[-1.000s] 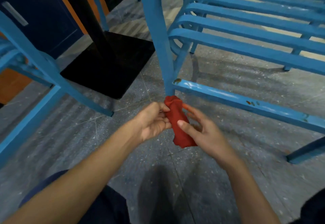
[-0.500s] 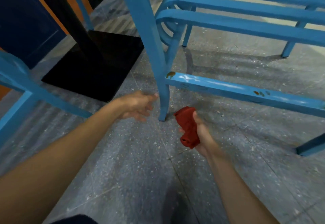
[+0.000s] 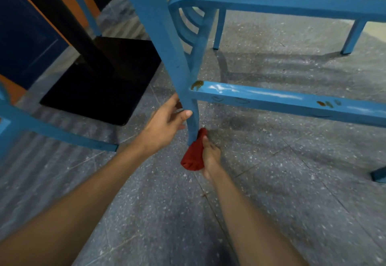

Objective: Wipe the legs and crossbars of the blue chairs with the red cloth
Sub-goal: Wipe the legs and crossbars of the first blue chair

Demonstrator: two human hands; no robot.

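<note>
A blue chair leg (image 3: 167,52) runs down the middle of the view to the floor. From it a blue crossbar (image 3: 288,103) with brown stains stretches to the right. My right hand (image 3: 210,157) grips the bunched red cloth (image 3: 193,156), whose top end touches the foot of the leg. My left hand (image 3: 165,123) holds the leg just below the crossbar joint, thumb in front and fingers behind it.
A black table base (image 3: 98,82) and its black post (image 3: 52,15) stand to the left. Another blue chair's low bar (image 3: 58,132) crosses the left side. Blue seat slats (image 3: 271,0) hang above, with further chair legs (image 3: 219,29) behind. The floor is grey speckled tile.
My left hand let go of the cloth, swung left and now holds the leg. My right hand came away with the cloth alone, then brought it back to the leg's foot.
</note>
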